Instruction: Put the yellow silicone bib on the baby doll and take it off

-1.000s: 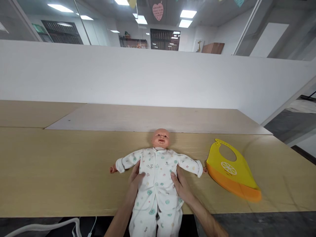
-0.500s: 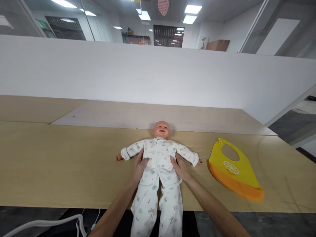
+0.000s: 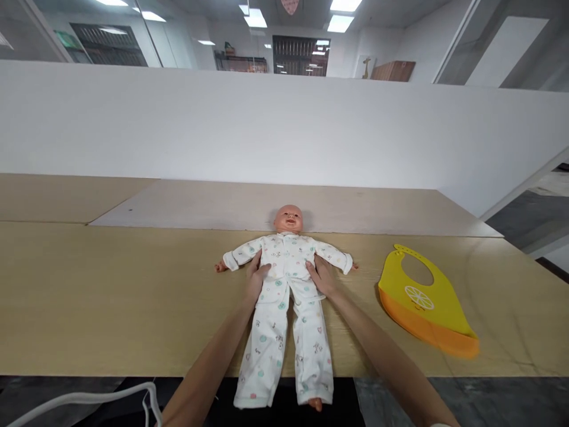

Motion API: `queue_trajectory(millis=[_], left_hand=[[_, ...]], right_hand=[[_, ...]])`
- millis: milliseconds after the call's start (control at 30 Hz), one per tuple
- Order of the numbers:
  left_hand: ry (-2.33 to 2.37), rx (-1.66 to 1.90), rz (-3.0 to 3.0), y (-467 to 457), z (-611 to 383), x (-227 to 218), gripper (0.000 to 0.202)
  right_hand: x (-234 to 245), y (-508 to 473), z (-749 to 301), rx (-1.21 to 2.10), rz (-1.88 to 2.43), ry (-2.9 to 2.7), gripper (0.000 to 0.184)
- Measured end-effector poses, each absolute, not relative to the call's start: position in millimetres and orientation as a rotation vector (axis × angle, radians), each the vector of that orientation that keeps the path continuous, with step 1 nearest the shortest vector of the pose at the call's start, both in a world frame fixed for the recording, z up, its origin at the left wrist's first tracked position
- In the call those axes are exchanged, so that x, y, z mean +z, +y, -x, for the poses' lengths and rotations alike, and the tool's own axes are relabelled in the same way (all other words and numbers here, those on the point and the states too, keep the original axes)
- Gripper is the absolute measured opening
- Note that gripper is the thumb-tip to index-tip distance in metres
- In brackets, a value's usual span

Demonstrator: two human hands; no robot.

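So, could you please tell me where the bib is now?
In the head view, the yellow and orange silicone bib lies flat on the wooden table, to the right of the baby doll and the person's right hand.

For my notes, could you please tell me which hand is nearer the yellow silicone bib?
Right hand: on the baby doll's suit, toward the bib; left hand: on the suit's far side.

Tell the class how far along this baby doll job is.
The baby doll already lies on its back, dressed in a white printed outfit. In hand: the left hand and right hand rest on its sides at the waist. Untouched: the yellow-orange bib lies on the table beside it, off the doll.
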State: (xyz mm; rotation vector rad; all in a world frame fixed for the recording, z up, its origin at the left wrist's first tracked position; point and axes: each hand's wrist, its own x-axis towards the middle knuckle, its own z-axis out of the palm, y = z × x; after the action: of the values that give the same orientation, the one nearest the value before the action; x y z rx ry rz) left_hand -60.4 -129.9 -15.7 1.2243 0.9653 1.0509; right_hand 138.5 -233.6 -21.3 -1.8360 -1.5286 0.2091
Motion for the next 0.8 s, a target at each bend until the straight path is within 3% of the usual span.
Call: queue_trajectory(millis=[433,800], left_hand=[[0.966,1.178,-1.023,-97.3,37.5,-14.2,0.043],[0.985,1.245,-1.053,-95.5,34.4,-13.3,0.032]], right_hand=[[-21.8,-203.3,-160.3,0.23,1.831,-1.516,0.058],[-23.3,-199.7,-164.1,0.233,1.724,-1.415,0.049]])
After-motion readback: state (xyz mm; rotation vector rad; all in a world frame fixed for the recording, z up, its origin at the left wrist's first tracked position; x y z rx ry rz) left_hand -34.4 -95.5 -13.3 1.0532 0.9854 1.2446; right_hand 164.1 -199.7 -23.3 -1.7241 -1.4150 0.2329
